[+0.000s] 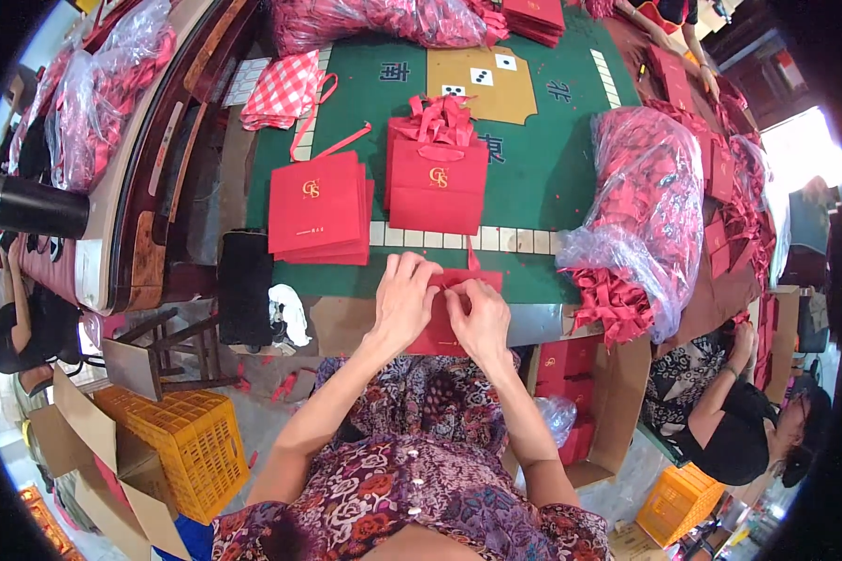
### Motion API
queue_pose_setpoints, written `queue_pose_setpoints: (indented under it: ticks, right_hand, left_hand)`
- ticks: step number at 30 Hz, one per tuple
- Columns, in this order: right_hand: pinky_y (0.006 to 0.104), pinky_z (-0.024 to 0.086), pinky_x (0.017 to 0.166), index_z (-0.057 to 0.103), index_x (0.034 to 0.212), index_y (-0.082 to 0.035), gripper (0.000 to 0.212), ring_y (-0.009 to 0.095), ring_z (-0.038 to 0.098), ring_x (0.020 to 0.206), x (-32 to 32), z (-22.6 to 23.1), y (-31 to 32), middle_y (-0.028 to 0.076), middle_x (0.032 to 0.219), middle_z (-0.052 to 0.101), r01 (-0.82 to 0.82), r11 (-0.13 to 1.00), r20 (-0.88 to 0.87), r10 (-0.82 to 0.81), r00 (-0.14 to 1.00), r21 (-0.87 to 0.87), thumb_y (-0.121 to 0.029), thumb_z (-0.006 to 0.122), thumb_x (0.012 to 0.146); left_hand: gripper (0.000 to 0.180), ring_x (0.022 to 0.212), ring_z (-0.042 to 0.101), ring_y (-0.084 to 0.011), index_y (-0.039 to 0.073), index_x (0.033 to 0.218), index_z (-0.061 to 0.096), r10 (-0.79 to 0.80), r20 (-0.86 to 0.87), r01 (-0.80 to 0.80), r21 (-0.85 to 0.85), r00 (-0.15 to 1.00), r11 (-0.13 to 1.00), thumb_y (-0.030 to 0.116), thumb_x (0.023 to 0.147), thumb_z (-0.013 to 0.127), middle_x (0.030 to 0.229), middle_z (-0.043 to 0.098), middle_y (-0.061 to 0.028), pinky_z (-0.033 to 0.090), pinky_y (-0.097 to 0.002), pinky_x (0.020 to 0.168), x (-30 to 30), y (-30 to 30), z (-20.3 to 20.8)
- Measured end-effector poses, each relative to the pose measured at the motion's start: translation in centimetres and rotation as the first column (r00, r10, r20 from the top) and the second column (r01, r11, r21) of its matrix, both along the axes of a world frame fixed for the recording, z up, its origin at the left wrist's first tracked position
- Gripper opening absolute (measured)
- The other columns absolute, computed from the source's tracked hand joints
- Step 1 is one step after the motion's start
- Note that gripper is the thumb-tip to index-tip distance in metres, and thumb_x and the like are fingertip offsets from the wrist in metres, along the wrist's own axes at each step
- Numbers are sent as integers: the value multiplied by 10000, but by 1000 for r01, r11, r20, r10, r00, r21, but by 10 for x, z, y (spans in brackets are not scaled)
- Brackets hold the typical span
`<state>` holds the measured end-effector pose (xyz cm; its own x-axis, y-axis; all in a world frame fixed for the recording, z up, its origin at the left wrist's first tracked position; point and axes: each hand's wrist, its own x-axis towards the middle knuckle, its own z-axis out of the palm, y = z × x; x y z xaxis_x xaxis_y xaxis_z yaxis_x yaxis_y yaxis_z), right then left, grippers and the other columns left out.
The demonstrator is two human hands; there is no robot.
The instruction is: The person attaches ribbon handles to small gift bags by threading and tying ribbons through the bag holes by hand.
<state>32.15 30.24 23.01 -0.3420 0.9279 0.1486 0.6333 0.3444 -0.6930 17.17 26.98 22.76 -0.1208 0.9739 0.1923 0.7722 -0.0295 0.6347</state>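
Red paper bag (pixel 432 339) is what my distant view centres on: flat, bright red, square-cornered, small gold print near its lower edge, lying at the near edge of the table just in front of the person's body. Its middle is partly hidden from me by the fingers. Largest around it is the green-topped table (pixel 547 173). To the right, well apart from the bag, I see a bulky ribbon bundle (pixel 650 187) in clear plastic, red strips spilling from its near end. Below that, a cardboard box (pixel 619 411) holds more red bags. Beyond the left hand I make out a fanned stack of flat red bags (pixel 316 213), and straight ahead a pile of red bags (pixel 437 196) with ribbon bunched at its top. Both hands block my line to the work: the left hand (pixel 405 301) has its fingers bent over the bag, the right hand (pixel 480 318) has thumb and forefinger narrow; I cannot tell what either pinches. Smallest is a ribbon tail (pixel 473 257) between pile and bag.
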Motion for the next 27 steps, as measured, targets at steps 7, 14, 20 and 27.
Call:
queue_pose_setpoints:
  ticks: [7,14,20,27]
  right_hand:
    - [424,504,628,662,822,-33,136,317,653,680,-3,9,2,136,734,670,20,997,30,-18,999,-70,-163,698,836]
    - [438,501,601,669,792,-37,163,320,661,630,-7,4,0,126,666,667,86,992,51,-81,995,-98,-194,685,834]
    - [465,507,671,649,865,-45,135,356,654,775,0,18,-3,151,817,667,18,997,67,-13,998,-81,-169,702,858]
    - [442,494,770,687,900,-51,102,343,595,879,18,42,27,108,864,648,-63,994,30,60,998,93,-142,696,853]
  left_hand:
    - [231,962,512,-333,70,992,612,-17,12,17,-2,1000,1000,10,777,670,990,591,-111,460,-431,837,3,2,1]
    - [79,872,523,-321,73,910,603,-3,-7,3,-5,1000,1000,62,832,614,865,642,-102,424,-433,774,15,2,6]
    - [76,855,520,-323,69,930,619,-42,109,46,-34,993,998,78,855,617,895,660,-99,437,-429,787,6,2,12]
    - [153,857,537,-310,69,889,635,-40,221,44,-10,974,999,93,782,741,880,665,-67,464,-403,784,8,-1,12]
